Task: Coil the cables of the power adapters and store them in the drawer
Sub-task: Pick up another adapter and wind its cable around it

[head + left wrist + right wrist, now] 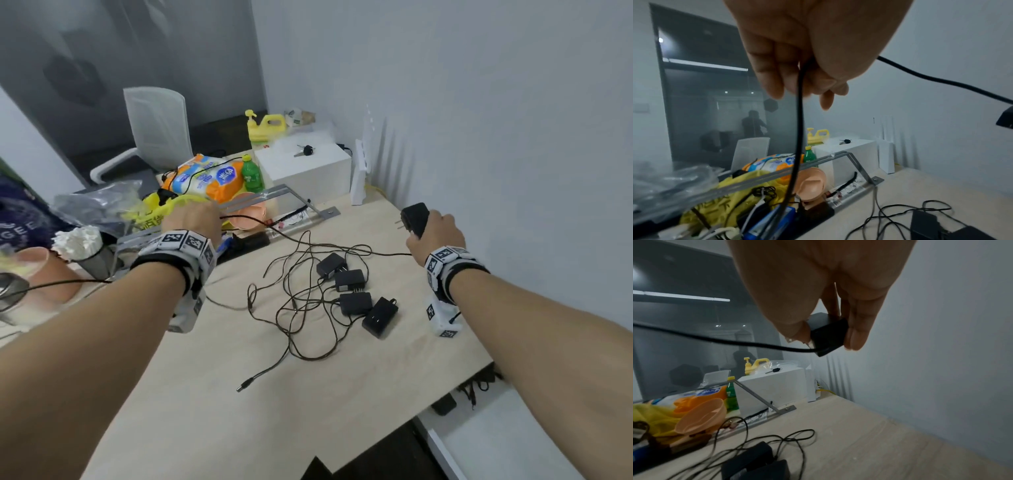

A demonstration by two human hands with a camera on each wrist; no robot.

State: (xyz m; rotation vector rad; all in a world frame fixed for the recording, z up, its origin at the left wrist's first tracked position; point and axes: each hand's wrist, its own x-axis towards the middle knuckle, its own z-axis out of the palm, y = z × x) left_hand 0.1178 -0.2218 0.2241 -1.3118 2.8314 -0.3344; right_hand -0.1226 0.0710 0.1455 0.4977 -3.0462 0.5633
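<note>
My right hand is raised above the table's right side and grips a black power adapter, prongs pointing left; the right wrist view shows thumb and fingers clamped round the adapter. Its thin black cable runs left across the table to my left hand, which pinches the cable in curled fingers above the clutter. Several more black adapters lie mid-table in a tangle of cables, one barrel plug pointing toward me.
Along the back stand a white box with keys on it, a green bottle, an orange tissue pack, a peach bowl, a yellow bag and a metal bracket. A wall closes the right side.
</note>
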